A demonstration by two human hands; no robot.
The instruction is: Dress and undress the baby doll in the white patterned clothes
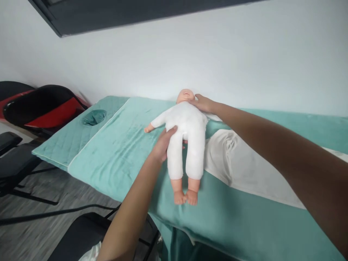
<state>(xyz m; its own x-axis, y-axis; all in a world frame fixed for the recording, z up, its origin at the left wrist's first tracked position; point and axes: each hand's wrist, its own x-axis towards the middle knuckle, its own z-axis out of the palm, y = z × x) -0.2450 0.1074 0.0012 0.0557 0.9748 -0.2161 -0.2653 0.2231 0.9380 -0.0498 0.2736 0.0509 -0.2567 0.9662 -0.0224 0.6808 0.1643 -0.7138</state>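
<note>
A baby doll (186, 119) with a white soft body and bare plastic head, hands and feet is in the middle of the view. Its head points to the wall and its feet towards me. My left hand (165, 142) grips it at the hip and upper thigh, thumb on top and fingertips showing between the legs. At the doll's neck and shoulder, my right hand (203, 103) is closed on it, with some fingers hidden behind. One doll arm stretches out to the left; the other is mostly covered by my right forearm.
A massage table with a teal cover (114, 145) runs along the white wall, a face hole (94, 117) at its left end. White cloth (244, 163) lies right of the doll. Black and red chairs (51, 108) stand left; a black seat (78, 235) is in front.
</note>
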